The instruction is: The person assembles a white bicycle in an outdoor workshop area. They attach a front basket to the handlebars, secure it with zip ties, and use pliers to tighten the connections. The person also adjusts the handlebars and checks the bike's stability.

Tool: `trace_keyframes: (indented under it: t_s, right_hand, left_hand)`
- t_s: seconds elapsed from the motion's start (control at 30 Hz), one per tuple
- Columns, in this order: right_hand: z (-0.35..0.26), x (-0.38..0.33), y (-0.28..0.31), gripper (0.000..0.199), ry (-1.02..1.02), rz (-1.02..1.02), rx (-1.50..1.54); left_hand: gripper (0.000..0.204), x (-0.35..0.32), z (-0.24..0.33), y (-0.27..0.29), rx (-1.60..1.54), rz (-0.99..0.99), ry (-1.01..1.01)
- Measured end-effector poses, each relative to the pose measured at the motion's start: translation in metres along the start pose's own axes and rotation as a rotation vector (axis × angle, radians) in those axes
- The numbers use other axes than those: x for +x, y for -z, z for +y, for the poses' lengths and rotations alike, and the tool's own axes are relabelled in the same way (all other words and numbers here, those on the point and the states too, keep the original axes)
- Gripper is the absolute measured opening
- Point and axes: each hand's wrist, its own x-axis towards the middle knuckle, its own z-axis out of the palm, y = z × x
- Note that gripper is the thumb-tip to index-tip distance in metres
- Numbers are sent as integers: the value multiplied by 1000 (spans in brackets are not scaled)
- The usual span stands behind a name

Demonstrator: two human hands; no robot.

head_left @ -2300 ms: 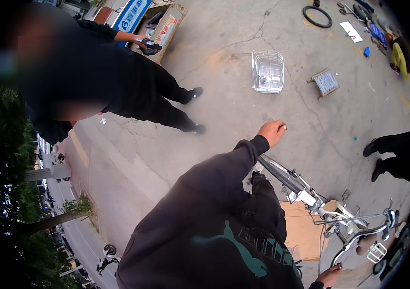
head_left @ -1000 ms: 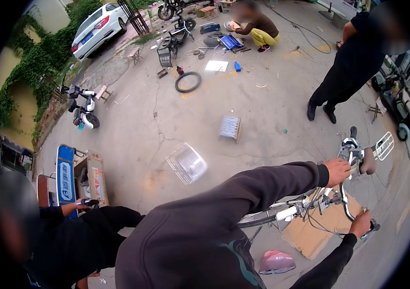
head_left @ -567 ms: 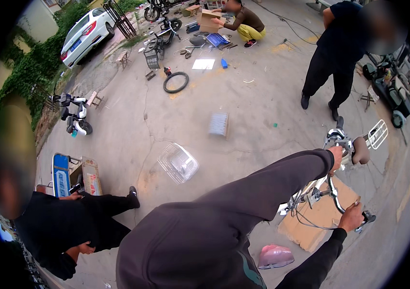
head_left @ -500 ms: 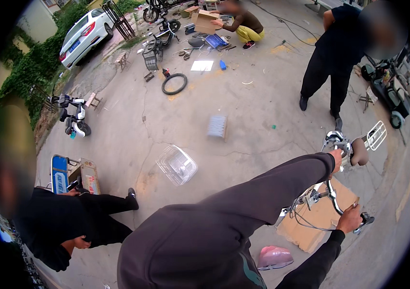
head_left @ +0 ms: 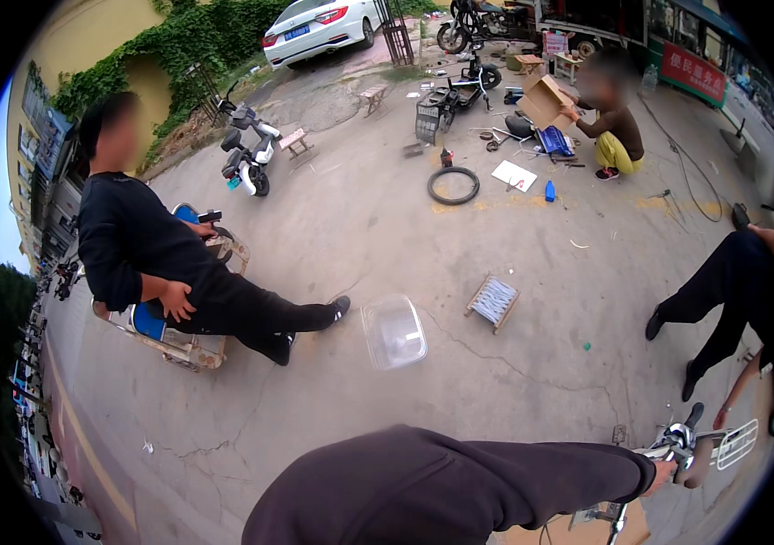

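Observation:
At the lower right, my left arm in a dark sleeve reaches out to a bicycle. Its hand (head_left: 662, 478) is closed on the handlebar, part of which it hides. The silver handlebar stem (head_left: 619, 523) shows beneath my sleeve. Behind the handlebar are the brown saddle (head_left: 698, 461) and a white rear rack (head_left: 734, 444). A co-worker's hand (head_left: 722, 416) reaches down by the saddle; whether it touches cannot be made out. My right hand is out of view. Flat cardboard (head_left: 639, 527) lies under the bicycle.
A clear plastic basket (head_left: 394, 336) and a small folding stool (head_left: 494, 302) stand on the concrete. One person (head_left: 164, 250) stands left beside a cart (head_left: 189, 352). Farther off lie a black tyre (head_left: 453, 202) and scattered tools; a crouching person holds a cardboard box (head_left: 546, 102).
My view has swung left and up, so the bicycle sits lower and my right hand has dropped out of sight. The co-worker on the right now leans with an arm down toward the saddle.

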Motion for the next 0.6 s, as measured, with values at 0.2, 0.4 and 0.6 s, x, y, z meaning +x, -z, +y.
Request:
trace_keyframes:
  t_s: [0.2, 0.4, 0.6]
  right_hand:
    - [-6, 4, 12, 20, -8, -77, -56]
    - [-50, 15, 53, 19, 13, 55, -136]
    - [-41, 6, 58, 19, 39, -10, -85]
  left_hand:
    - [33, -1, -7, -8, -90, 82, -38]
    - [28, 53, 9, -56, -195, 202, 83]
    - [22, -27, -24, -15, -137, 223, 1]
